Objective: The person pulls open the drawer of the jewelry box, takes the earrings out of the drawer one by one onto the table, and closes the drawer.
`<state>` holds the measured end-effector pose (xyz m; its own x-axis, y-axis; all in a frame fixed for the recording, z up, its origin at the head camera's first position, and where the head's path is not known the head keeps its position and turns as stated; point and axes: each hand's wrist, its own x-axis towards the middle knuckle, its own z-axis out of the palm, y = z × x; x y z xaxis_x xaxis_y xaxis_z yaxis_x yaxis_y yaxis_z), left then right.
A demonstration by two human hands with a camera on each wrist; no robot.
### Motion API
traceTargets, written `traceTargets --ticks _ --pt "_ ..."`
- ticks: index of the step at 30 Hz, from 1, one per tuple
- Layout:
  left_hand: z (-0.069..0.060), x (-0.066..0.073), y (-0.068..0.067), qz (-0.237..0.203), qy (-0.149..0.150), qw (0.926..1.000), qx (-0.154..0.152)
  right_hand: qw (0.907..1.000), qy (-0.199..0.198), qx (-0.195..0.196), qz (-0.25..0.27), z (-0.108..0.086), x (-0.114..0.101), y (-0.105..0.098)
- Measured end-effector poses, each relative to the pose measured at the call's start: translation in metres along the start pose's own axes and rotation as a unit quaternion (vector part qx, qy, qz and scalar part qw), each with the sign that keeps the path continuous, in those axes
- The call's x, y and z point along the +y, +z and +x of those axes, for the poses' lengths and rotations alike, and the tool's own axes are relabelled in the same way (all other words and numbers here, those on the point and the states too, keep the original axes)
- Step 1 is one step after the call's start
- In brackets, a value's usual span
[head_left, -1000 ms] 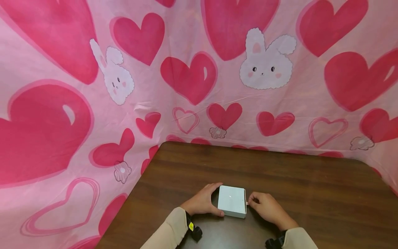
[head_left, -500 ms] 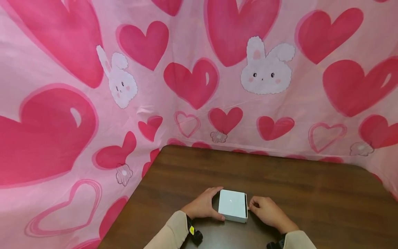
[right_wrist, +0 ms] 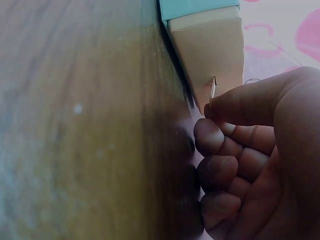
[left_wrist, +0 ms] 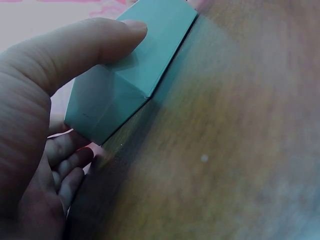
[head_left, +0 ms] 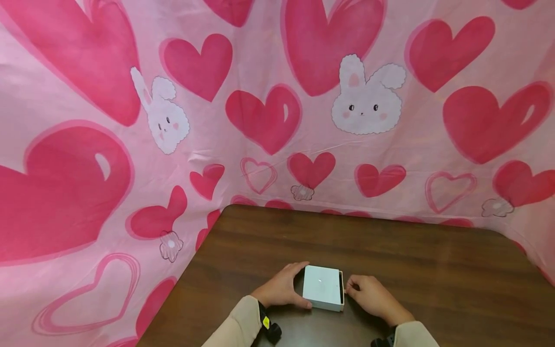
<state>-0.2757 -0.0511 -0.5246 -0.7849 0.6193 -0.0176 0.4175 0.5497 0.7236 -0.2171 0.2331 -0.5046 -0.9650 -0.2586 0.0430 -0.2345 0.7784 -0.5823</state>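
Note:
A small pale blue box lies flat on the wooden table. My left hand grips it from the left, thumb on the near side and fingers at the far side. In the left wrist view the thumb presses the side of the box. From the right end an inner drawer, cream-coloured, sticks out a little, with a dark gap at its top in the head view. My right hand pinches a thin pull tab on the drawer's end between thumb and forefinger. The drawer's contents are hidden.
The brown table extends behind and to both sides of the box. A pink curtain with hearts and rabbit faces stands along its back and left edges.
The inner drawer has slid slightly to the right out of the box, widening the gap. Both hands keep their hold, and the head view has tilted up a little.

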Motion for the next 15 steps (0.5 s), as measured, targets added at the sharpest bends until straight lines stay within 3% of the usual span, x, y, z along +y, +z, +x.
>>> traceTargets --ticks 10,15 --pt "0.001 0.0044 -0.0004 0.002 0.003 1.0 0.003 0.9999 0.001 -0.013 0.006 0.0036 0.0042 -0.0033" --pt "0.0007 0.0073 -0.001 -0.004 -0.01 0.9999 0.001 0.9999 0.006 -0.011 0.0 0.0028 0.0027 -0.0046"
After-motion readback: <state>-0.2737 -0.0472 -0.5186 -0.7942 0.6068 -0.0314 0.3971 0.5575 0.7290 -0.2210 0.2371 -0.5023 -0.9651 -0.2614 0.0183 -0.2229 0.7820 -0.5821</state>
